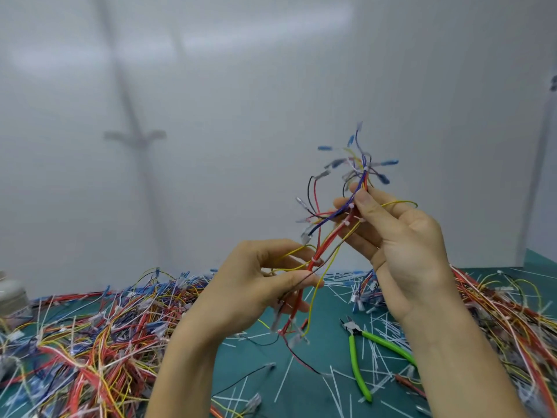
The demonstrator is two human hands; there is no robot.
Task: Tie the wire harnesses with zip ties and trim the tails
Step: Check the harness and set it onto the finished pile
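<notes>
In the head view, the left hand (256, 285) pinched the harness (328, 240) low down, fingers curled round thin red and yellow wires. The right hand (401, 245) gripped its upper end, above the bench (316, 378). A white zip tie (346, 223) bound it. Green-handled cutters (358, 354) lay among stiff white tails (385, 328).

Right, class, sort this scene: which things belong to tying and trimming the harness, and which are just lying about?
In the job: wire harness gripped by left hand and right hand; white zip tie on it; green-handled cutters.
Lying about: left harness pile; right harness pile; scattered white strips; pale container.
</notes>
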